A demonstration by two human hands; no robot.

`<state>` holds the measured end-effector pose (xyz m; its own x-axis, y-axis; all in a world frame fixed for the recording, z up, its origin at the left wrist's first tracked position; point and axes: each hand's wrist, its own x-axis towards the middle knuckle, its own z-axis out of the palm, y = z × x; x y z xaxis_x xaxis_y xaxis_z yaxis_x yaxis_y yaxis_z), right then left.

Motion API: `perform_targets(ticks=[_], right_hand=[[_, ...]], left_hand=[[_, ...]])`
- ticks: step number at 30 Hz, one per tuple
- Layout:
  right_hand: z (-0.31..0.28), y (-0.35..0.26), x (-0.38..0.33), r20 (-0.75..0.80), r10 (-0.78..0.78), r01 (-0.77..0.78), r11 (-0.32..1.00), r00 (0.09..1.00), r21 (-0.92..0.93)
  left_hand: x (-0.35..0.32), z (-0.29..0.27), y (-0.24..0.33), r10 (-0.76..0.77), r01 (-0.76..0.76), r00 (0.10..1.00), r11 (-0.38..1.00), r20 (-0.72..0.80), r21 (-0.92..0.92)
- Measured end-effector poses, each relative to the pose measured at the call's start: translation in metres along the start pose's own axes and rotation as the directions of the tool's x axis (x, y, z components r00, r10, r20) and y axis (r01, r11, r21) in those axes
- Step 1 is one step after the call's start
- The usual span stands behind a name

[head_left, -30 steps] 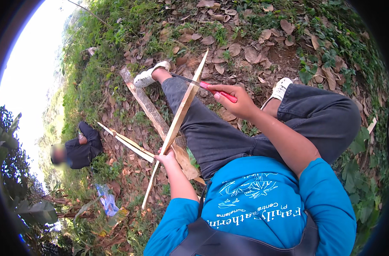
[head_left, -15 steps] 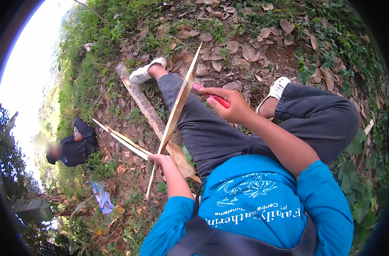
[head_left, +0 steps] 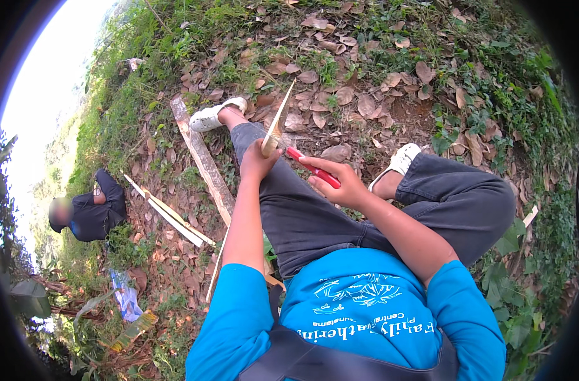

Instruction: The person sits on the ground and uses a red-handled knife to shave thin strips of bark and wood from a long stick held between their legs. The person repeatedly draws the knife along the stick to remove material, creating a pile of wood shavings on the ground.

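Observation:
My left hand [head_left: 259,163] grips a long pale bamboo strip [head_left: 277,120] near its upper part, and the strip points up and away over my left leg. My right hand [head_left: 340,181] holds a knife with a red handle [head_left: 313,168]. Its blade end sits against the strip just beside my left hand. The strip's lower end [head_left: 214,273] runs down past my left arm, partly hidden behind it. I sit on the ground in dark trousers and white shoes.
A weathered wooden plank [head_left: 200,155] lies under my left leg. Split bamboo strips [head_left: 168,213] lie on the leaf litter to the left. Another person in dark clothes [head_left: 92,213] sits further left on the slope. Plastic wrappers [head_left: 127,298] lie lower left.
My left hand has slid up the strip from its lower part to near the knife. The strip has shifted down and stands more upright, and the view has tilted slightly.

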<state>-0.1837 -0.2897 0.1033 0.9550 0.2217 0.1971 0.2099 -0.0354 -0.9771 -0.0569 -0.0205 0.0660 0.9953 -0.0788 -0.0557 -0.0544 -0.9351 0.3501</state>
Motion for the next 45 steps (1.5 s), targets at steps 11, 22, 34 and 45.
perform_targets(ticks=[11, 22, 34, 45], right_hand=[[0.000, 0.010, -0.001, 0.050, 0.057, -0.060, 0.996, 0.997, 0.061], [0.000, 0.026, 0.004, 0.047, 0.074, -0.080, 0.987, 0.996, 0.142], [-0.007, -0.029, 0.009, 0.062, 0.024, -0.027, 0.998, 0.998, 0.049], [0.011, -0.062, 0.012, 0.100, 0.147, -0.111, 0.946, 0.984, -0.304]], left_hand=[[0.011, 0.014, 0.003, -0.164, 0.167, 0.980, 0.986, 0.110, -0.021], [0.017, 0.024, -0.032, -0.063, 0.081, 0.995, 0.971, 0.083, -0.226], [-0.003, -0.007, -0.008, -0.018, 0.051, 0.991, 0.968, 0.136, -0.245], [-0.013, -0.001, 0.034, -0.208, 0.204, 0.975, 0.977, 0.078, 0.063]])
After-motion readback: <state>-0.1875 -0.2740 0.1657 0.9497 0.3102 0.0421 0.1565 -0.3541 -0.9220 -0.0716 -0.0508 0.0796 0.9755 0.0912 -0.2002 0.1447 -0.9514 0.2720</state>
